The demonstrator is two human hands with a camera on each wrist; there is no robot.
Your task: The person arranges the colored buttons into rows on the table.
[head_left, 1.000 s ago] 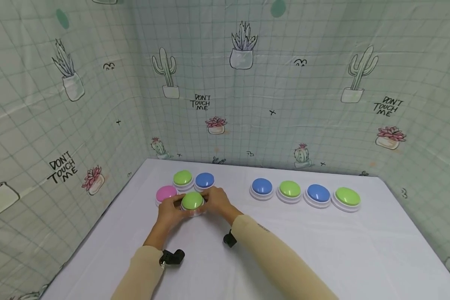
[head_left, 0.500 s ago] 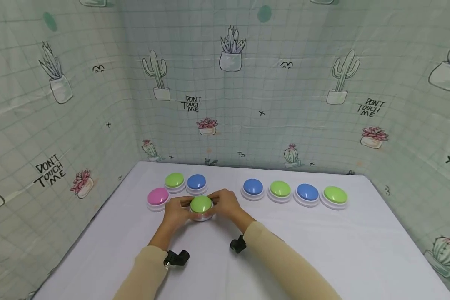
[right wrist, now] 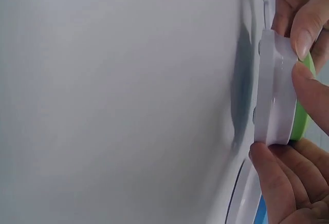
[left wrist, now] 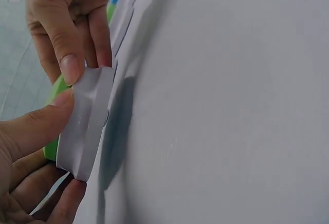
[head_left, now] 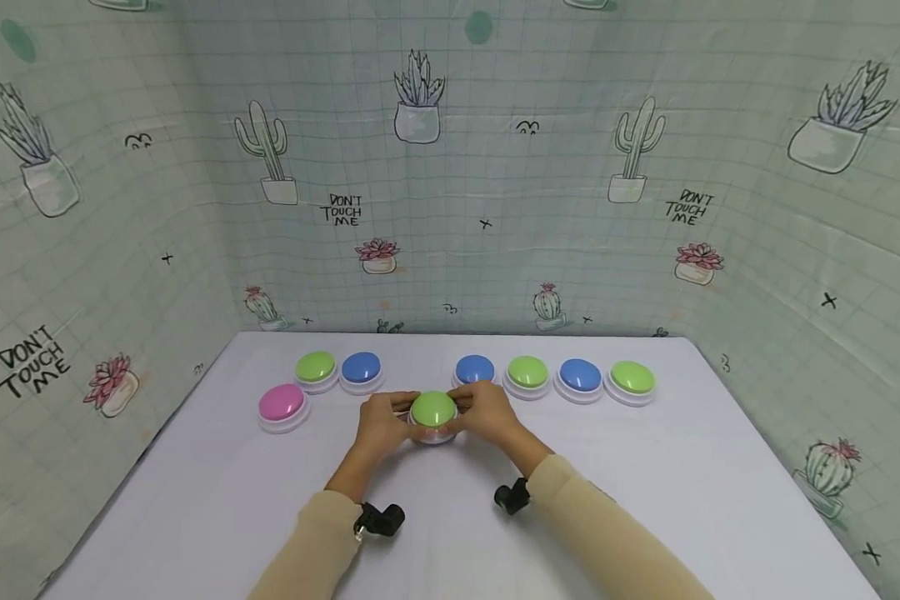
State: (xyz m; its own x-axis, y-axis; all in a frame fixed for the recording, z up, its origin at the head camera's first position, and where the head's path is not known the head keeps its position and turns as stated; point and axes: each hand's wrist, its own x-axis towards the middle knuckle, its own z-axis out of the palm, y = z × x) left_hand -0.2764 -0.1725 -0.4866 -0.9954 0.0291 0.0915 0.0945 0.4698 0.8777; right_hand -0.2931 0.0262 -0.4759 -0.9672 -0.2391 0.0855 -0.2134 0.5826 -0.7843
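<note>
Button crossing the gap in a two-handed pinch

Over the last second the button (head_left: pixel 432 408), green-domed, is travelling rightward. A second ago: tucked in close by the pink (head_left: pixel 281 402) and the left blue (head_left: pixel 361 367). Now it is hanging between the left group and the right-hand row, on the near side of both, nearer the row's first blue (head_left: pixel 475 369). The head view is also swinging right; the other buttons are apparently keeping their places.

Grip: the left hand (head_left: pixel 384 425) is pinching one side, the right hand (head_left: pixel 490 412) the other, thumbs meeting almost tip to tip on the near face. This hold is staying the same throughout.

Height: the wrist views are showing a gap and a shadow (left wrist: pixel 118 131) between base and table (head_left: pixel 450 517), so the button is riding just above the cloth, dome up, roughly level.

Surroundings: the left green (head_left: pixel 316 367) is sitting beside the left blue. Rightward from the first blue, the row is running green (head_left: pixel 528 372), second blue (head_left: pixel 580 375), end green (head_left: pixel 633 377). The right hand is partly covering the first blue's base; cannot tell whether they are touching.

Reading: this is looking like a carry in mid-course, leaving three buttons on the left, with set-down not yet done.
</note>
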